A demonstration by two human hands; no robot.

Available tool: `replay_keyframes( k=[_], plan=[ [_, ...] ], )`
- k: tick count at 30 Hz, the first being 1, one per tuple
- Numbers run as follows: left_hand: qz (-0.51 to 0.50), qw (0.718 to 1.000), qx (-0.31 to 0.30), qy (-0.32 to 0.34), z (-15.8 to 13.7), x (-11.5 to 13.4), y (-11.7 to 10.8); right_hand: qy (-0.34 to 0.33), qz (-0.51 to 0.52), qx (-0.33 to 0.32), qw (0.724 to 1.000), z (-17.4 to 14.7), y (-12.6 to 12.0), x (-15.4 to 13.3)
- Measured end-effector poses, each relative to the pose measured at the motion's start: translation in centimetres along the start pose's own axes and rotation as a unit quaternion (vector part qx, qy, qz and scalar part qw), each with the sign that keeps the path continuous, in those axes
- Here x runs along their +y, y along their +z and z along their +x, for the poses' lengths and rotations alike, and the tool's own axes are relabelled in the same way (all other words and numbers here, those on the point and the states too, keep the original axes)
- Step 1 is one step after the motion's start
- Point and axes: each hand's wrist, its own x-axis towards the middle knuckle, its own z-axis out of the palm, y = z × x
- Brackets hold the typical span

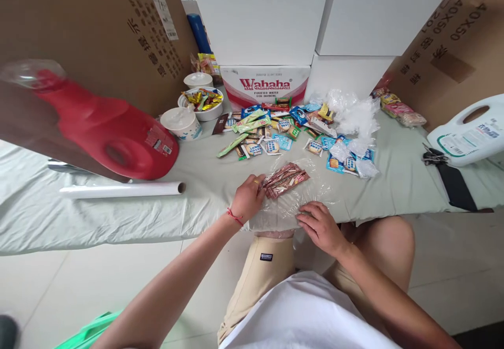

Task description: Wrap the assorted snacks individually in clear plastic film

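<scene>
Two or so brown shiny snack packets point(286, 180) lie on a sheet of clear plastic film point(284, 208) at the table's front edge. My left hand point(249, 198), with a red string on its wrist, closes its fingers on the packets' left end. At the film's lower right, my right hand point(319, 226) pinches the film's edge between bent fingers and thumb. Part of the film hangs over the table edge above my knee. Behind it spreads a pile of small wrapped snacks point(271, 147), with green, blue and yellow wrappers.
A white cardboard roll point(123, 189) and a red detergent jug point(114, 134) are at left. White tubs point(181, 123) and a candy bowl point(201, 102) stand behind. Crumpled clear plastic point(348, 113) is right of the snacks. A white jug point(470, 131) and black phone point(455, 187) lie far right.
</scene>
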Motion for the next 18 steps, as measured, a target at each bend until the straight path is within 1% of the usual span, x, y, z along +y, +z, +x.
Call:
replay_keyframes(
  k=[2, 4, 6, 8, 9, 11, 13, 14, 15, 16, 18],
  plan=[
    [-0.012, 1.000, 0.012, 0.009, 0.0, 0.1, 0.1, 0.005, 0.018, 0.015, 1.000, 0.1, 0.0, 0.1],
    [-0.022, 0.998, 0.040, 0.033, -0.1, 0.1, 0.0, 0.006, 0.024, 0.021, 0.999, 0.2, 0.1, 0.3],
    [-0.008, 0.994, 0.071, 0.080, -0.2, 0.1, 0.0, 0.011, 0.023, 0.024, 0.999, 0.2, 0.3, 0.3],
    [0.019, 0.986, 0.083, 0.147, -0.3, 0.2, 0.1, 0.016, 0.019, 0.025, 0.999, 0.3, 0.4, 0.3],
    [0.028, 0.980, 0.079, 0.183, -0.3, 0.2, 0.2, 0.019, 0.017, 0.025, 0.999, 0.3, 0.4, 0.2],
    [0.019, 0.966, 0.051, 0.252, -0.4, 0.3, 0.4, 0.023, 0.014, 0.023, 0.999, 0.3, 0.5, 0.1],
    [-0.016, 0.955, 0.027, 0.294, -0.6, 0.5, 0.7, 0.026, 0.014, 0.021, 0.999, 0.3, 0.5, 0.0],
    [-0.038, 0.954, 0.025, 0.296, -0.7, 0.6, 0.8, 0.028, 0.013, 0.021, 0.999, 0.3, 0.5, 0.0],
    [-0.059, 0.957, 0.035, 0.281, -0.7, 0.8, 1.0, 0.029, 0.012, 0.022, 0.999, 0.3, 0.6, 0.0],
    [-0.078, 0.964, 0.057, 0.249, -0.6, 0.9, 1.1, 0.030, 0.011, 0.022, 0.999, 0.3, 0.6, 0.0],
    [-0.109, 0.976, 0.119, 0.145, -0.1, 1.3, 1.4, 0.031, 0.009, 0.021, 0.999, 0.2, 0.8, 0.1]
  ],
)
